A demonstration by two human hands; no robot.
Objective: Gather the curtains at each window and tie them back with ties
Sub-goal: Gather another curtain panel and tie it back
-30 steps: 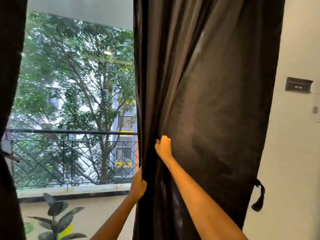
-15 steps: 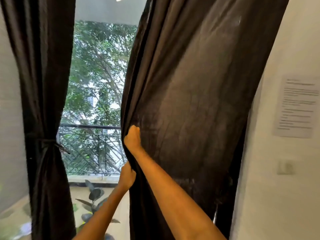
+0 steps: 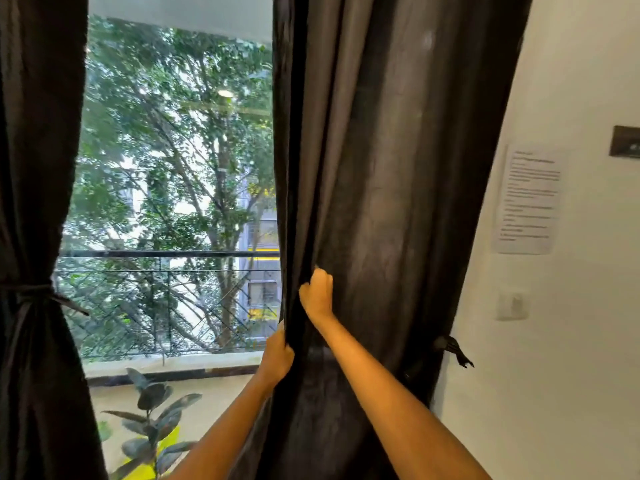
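Head view: the dark grey-brown fabric curtain on the right side of the window is hanging loose, not yet tied. The left hand is gripping the curtain's inner edge low down, fingers curled round the fabric. The right hand is clutching a fold just above it, grip clamped on the cloth. The matching dark curtain at the left is already cinched by its dark fabric tie. A dark tie-back strip is dangling at the right curtain's outer edge, next to the white wall.

Judgement: gathering step under way. Best to pull the folds evenly toward the wall, bunching at tie height, before reaching for the strip.
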